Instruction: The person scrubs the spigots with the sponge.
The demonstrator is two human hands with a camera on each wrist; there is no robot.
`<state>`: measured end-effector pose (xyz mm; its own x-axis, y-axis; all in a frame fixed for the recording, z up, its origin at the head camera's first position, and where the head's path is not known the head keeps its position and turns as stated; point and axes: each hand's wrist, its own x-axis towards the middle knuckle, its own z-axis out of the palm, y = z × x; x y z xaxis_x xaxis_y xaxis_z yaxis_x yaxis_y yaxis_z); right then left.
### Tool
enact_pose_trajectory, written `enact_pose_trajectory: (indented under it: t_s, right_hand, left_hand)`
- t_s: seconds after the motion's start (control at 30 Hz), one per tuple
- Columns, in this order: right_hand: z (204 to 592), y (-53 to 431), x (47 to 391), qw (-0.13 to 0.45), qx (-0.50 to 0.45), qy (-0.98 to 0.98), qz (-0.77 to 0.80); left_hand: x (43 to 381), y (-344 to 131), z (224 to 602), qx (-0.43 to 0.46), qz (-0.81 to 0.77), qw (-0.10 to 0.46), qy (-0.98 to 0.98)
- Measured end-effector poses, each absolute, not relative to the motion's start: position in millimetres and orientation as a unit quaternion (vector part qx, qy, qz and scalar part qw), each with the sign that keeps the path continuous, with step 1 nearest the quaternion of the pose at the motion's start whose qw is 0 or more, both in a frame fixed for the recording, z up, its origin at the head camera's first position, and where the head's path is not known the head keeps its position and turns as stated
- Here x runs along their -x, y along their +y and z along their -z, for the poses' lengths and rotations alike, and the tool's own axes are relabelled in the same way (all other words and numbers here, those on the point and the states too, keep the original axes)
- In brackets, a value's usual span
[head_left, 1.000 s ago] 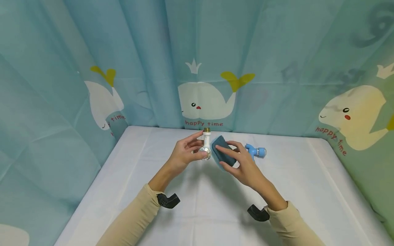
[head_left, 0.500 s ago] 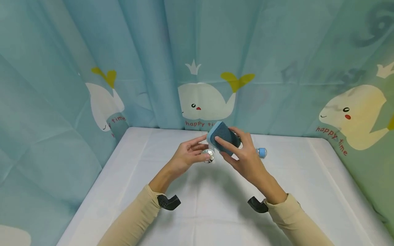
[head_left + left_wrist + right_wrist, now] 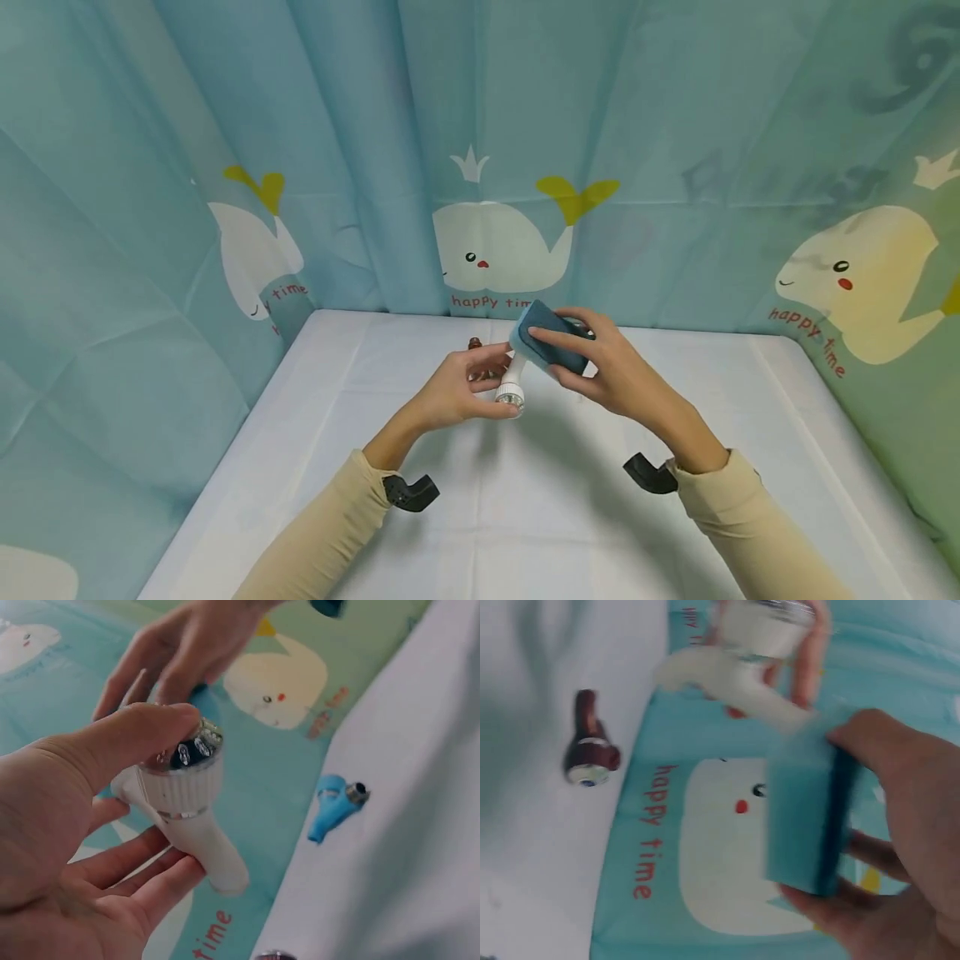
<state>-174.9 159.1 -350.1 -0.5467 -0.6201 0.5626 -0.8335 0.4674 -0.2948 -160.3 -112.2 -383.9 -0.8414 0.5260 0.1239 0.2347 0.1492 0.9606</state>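
Observation:
My left hand (image 3: 461, 392) grips a white faucet (image 3: 184, 795), with the thumb on its chrome-capped knob and the fingertips along its body. A blue sponge (image 3: 555, 333) with a darker scouring face is held between the thumb and fingers of my right hand (image 3: 626, 367). Its light-blue side lies against one arm of the faucet in the right wrist view, covering that end. The knob faces down toward me in the head view.
A blue faucet (image 3: 335, 804) lies on the white table (image 3: 420, 517); my right hand hides it in the head view. A dark red faucet (image 3: 590, 750) lies behind my left hand. A whale-print curtain (image 3: 360, 167) encloses the table's back and sides.
The sponge has moved from beside the white faucet up onto its end. The faucet has turned and tilted, and its brass threaded end is now hidden. The dark red faucet has come into sight.

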Motion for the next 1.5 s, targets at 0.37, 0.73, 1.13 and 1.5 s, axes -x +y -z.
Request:
enact_pose_trajectory:
  t_s: [0.37, 0.73, 1.13, 1.5]
  right_hand:
    - [334, 183, 187, -0.006, -0.417, -0.843, -0.339]
    - [342, 185, 181, 0.049, -0.42, -0.841, -0.337]
    - [356, 178, 175, 0.09, -0.407, -0.837, -0.355]
    - [394, 149, 151, 0.171, -0.361, -0.807, -0.435]
  left_hand:
    - [157, -115, 394, -0.347, -0.563, 0.098, 0.744]
    - [157, -114, 396, -0.358, -0.564, 0.093, 0.738]
    - [156, -115, 394, -0.31, -0.595, 0.111, 0.733]
    - [160, -111, 394, -0.211, -0.705, 0.114, 0.667]
